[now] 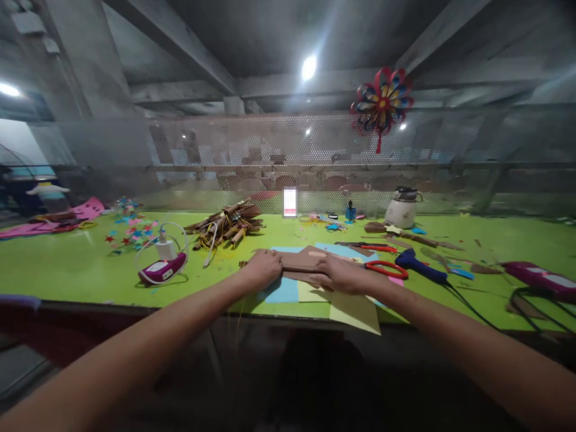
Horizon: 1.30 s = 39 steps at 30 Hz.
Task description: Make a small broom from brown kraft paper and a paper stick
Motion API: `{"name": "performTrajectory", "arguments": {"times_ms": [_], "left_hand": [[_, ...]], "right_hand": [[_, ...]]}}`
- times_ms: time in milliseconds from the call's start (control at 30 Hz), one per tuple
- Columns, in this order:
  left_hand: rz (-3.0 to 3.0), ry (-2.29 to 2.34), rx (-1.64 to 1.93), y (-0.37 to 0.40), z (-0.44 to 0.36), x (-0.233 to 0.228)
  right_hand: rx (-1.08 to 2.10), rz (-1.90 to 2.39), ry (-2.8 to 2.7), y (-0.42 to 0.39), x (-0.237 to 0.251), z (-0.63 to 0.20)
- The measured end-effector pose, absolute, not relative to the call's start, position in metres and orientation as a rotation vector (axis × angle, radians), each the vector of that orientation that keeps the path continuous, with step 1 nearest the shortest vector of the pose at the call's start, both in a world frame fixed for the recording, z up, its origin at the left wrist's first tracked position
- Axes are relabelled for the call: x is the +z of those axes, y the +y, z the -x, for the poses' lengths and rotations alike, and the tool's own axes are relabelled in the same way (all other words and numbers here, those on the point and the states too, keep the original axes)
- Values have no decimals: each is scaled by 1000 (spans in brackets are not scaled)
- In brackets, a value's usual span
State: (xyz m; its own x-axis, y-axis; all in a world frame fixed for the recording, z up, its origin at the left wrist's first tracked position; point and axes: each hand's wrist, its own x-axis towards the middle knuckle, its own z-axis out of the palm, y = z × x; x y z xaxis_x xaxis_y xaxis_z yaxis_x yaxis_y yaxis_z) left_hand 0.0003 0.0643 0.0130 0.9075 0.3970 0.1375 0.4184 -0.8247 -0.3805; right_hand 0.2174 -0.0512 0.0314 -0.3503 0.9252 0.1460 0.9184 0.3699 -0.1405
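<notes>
Holding folded brown cardboard (299,262) just below frame centre, left hand (264,269) with its grip pinching one end, right hand (341,274) pinching the other, paper sheets (278,292) beneath, green counter (85,276), scissors (387,269) right of centre.

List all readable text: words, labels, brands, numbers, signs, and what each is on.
None legible.
Bright white upright rectangle with a red band: too small and blurred.
Magenta, white-topped power strip at left: any markings too small.
White rounded jug with dark lid: too blurred to read.
Folded brown cardboard: no lettering visible.
</notes>
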Motion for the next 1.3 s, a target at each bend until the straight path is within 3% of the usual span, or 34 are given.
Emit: {"name": "performTrajectory", "arguments": {"times_ms": [567, 800, 1033, 1300], "left_hand": [[2830, -553, 153, 65, 12, 75], [3327, -724, 165, 35, 39, 115], [4046, -932, 214, 24, 42, 107], [4033, -969, 112, 15, 27, 95]], "right_hand": [[-94, 1645, -2367, -16, 29, -199], [146, 1444, -2458, -54, 68, -203], [650, 1211, -2473, -72, 83, -211], [733, 1192, -2484, -63, 78, -219]]}}
